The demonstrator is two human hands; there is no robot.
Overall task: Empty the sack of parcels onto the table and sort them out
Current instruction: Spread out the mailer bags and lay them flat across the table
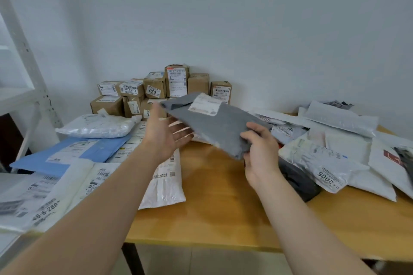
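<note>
Right hand [260, 152] pinching grey mailer [214, 128] above table [212, 207], left hand [166, 135] spread flat beneath it, boxes [156, 91] stacked behind

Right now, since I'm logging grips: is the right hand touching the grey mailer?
Touching. The head view shows the right hand with its fingers curled round the near corner of the grey mailer.
</note>
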